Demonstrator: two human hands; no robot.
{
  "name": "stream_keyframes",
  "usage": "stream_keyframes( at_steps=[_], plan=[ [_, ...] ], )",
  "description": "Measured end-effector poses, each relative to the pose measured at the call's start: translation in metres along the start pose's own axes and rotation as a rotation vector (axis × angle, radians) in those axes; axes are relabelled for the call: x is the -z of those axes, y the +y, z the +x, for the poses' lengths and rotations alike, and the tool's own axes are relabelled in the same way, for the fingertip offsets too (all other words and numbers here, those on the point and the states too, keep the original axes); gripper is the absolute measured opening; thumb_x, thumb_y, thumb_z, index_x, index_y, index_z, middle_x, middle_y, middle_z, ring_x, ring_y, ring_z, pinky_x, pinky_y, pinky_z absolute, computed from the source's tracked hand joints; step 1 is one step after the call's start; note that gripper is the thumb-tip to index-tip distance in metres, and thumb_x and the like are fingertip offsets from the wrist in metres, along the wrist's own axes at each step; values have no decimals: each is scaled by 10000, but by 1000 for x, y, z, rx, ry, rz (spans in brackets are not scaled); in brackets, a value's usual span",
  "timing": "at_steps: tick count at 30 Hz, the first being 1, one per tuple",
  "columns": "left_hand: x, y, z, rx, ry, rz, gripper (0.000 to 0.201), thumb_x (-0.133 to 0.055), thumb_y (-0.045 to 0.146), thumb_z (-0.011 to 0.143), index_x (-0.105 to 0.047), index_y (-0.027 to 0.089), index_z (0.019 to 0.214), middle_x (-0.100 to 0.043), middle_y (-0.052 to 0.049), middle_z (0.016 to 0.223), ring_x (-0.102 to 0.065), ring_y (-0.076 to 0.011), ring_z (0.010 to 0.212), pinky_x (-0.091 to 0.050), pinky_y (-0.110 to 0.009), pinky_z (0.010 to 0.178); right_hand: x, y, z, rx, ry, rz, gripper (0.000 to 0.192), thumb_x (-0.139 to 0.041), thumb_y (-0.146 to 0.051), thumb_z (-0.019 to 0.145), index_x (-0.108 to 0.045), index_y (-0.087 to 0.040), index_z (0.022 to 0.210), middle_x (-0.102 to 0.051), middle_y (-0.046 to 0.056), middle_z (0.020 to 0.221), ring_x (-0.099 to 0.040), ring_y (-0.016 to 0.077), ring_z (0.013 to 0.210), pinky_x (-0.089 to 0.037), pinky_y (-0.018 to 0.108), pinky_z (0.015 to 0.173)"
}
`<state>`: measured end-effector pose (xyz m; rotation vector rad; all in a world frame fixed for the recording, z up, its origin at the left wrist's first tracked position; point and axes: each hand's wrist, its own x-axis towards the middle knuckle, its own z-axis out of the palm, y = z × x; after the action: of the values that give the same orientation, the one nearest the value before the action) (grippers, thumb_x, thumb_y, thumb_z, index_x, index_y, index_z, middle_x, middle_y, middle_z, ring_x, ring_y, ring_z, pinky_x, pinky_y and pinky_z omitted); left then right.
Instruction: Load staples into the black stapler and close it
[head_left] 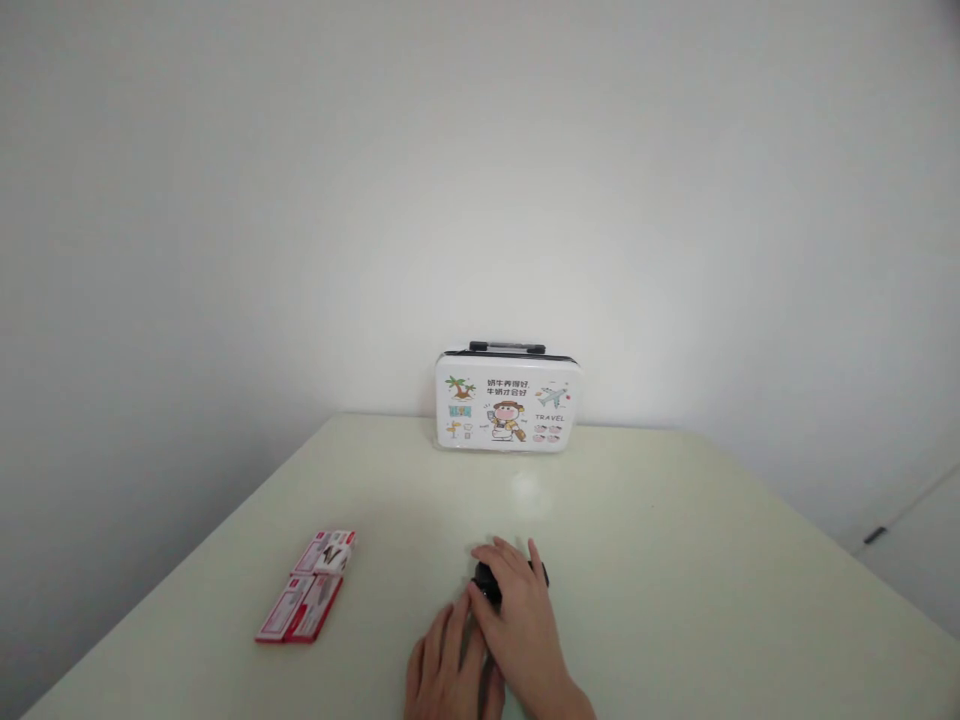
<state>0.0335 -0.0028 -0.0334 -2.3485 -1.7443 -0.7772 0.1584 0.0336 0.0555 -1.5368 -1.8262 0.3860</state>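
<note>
A small black object [489, 582] is covered by the right hand [517, 625], fingers together; the left hand [444, 672], fingers flat and slightly apart, rests beside it at 7 o'clock. It might be nudged off unseen.

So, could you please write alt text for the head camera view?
Two bare hands, right hand over left hand, cover a small black object on a pale table. Red and white packets lie to the left; a cartoon-printed case stands upright by the wall.

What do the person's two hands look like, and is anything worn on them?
Both hands are bare: the left hand and the right hand show no gloves, and I see no rings or watch. No sleeve is visible on the right wrist; the left wrist is cut off by the picture's lower edge.
</note>
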Motion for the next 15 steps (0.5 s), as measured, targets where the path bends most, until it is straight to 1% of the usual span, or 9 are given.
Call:
stream_keyframes(
  at_steps=[1,3,5,6,8,10,11,13,15],
  plan=[
    [-3,-1,2,-29,-1,1,536,-614,256,816,-630,275,1351,-606,-71,1451,-540,-350,1312,-427,-544,1066,-4,0,0,-12,35,10,421,-560,-186,875,-665,-338,1253,-694,5,1315,-529,249,1361,-79,609,1258],
    [-6,-4,5,-69,-22,9,544,-607,262,821,-623,276,1365,-588,-60,1473,-500,-354,1356,-334,-588,1140,-12,-1,3,-33,107,50,413,-569,-174,859,-690,-331,1222,-713,7,1283,-564,251,1326,-52,621,1255],
    [-4,-9,9,-67,-44,17,536,-585,294,861,-596,285,1397,-569,-52,1492,-497,-349,1362,-291,-623,1155,-16,0,10,-58,196,136,364,-598,-206,856,-716,-316,1182,-725,15,1264,-597,256,1284,-29,626,1253],
    [-2,-12,12,-63,-52,19,536,-561,318,895,-561,298,1431,-545,-47,1514,-499,-342,1363,-290,-632,1151,-16,1,14,-80,244,215,336,-614,-239,861,-724,-306,1171,-726,23,1262,-611,257,1264,-51,618,1254],
    [4,-20,17,-72,-73,20,544,-493,364,964,-455,344,1506,-477,-26,1565,-505,-320,1368,-312,-630,1134,-11,7,22,-151,334,455,317,-641,-325,873,-725,-279,1175,-725,45,1267,-637,256,1219,-197,583,1238],
    [8,-28,23,-88,-88,21,553,-438,390,1003,-355,385,1550,-419,-6,1598,-510,-304,1370,-340,-618,1117,-4,16,29,-248,441,746,350,-657,-399,877,-714,-251,1188,-721,65,1277,-643,250,1207,-355,507,1176],
    [9,-32,26,-89,-91,21,559,-426,397,1011,-325,394,1560,-404,-1,1605,-509,-304,1372,-344,-619,1115,-1,22,32,-298,503,890,371,-660,-427,878,-705,-240,1195,-719,72,1281,-635,246,1223,-403,468,1145],
    [9,-36,29,-73,-90,21,566,-417,406,1016,-300,392,1569,-397,-3,1610,-500,-309,1382,-337,-632,1121,5,37,33,-402,632,1142,402,-657,-460,876,-684,-227,1202,-717,76,1284,-610,237,1271,-440,427,1122],
    [6,-38,31,-64,-96,12,570,-415,422,1017,-298,377,1573,-405,-14,1609,-484,-307,1397,-315,-640,1140,9,52,29,-517,700,1342,416,-665,-467,861,-671,-217,1193,-725,74,1261,-604,228,1287,-459,412,1118]
  ],
)
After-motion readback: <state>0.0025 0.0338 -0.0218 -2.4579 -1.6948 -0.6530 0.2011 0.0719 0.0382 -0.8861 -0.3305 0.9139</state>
